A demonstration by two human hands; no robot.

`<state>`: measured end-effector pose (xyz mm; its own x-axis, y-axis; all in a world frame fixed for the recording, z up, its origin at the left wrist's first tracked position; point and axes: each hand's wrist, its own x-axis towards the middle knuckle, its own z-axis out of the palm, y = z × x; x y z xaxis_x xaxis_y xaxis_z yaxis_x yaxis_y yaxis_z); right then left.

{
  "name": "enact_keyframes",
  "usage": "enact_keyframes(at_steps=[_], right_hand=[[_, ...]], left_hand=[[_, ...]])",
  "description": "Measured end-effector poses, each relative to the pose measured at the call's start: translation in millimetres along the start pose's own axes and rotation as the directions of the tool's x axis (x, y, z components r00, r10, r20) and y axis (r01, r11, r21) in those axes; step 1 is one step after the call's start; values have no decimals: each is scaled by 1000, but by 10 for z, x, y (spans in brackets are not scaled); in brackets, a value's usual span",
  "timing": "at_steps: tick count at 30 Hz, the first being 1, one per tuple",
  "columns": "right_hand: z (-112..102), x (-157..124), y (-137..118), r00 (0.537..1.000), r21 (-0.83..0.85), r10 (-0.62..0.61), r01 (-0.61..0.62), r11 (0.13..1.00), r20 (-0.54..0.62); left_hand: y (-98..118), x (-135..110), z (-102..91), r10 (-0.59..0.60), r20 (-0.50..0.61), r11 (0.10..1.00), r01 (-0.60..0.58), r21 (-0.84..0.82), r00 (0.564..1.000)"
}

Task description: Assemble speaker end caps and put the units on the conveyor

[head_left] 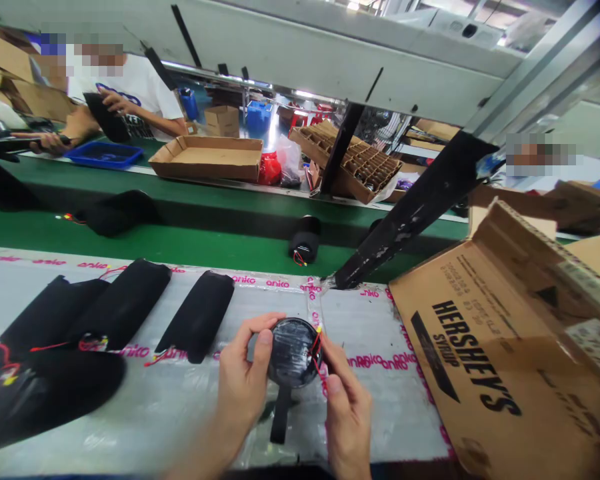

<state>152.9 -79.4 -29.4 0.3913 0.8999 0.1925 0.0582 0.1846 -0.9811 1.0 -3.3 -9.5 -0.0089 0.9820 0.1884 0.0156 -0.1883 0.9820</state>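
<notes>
Above the near worktable I have a round black part [294, 357] with a shiny, flat face and a short black strap [280, 417] hanging below it. My left hand [245, 377] grips its left edge, thumb on the near side and fingers curled round the far rim. At the right edge, my right hand [347, 407] holds it with bent fingers, beside thin red wires [317, 347] ending in a small yellow-white connector [319, 329]. What lies beneath the face is hidden. To the left lie several black fabric-like sleeves [200, 317] with red wires.
A green conveyor [230, 233] runs behind the table, carrying a black cylinder [305, 240] with wires. An open Hershey's carton [460, 353] stands at the right, near a slanted black post [405, 213]. Across the belt, a person [130, 93] handles a black piece by a blue tray [105, 153].
</notes>
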Motion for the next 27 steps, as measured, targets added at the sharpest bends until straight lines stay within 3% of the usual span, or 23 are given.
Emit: enact_keyframes(at_steps=[3,7,12,19,27], right_hand=[[22,-64,-83,998,-121,23,-31,992,-62],[67,-15,-127,969,7,220,-221,975,-111],[5,233,-165,948,207,318,-308,929,-18],[-146,322,-203,950,202,278,-303,931,146],[113,235,-243,973,57,201,-196,979,-113]], left_hand=[[81,-16,-27,-68,51,997,66,34,996],[130,-78,-39,-110,123,990,120,-73,986],[60,-80,-60,-129,140,989,138,-53,982],[25,-14,-62,-143,159,990,144,2,977],[-1,-125,40,-135,50,966,143,-213,990]])
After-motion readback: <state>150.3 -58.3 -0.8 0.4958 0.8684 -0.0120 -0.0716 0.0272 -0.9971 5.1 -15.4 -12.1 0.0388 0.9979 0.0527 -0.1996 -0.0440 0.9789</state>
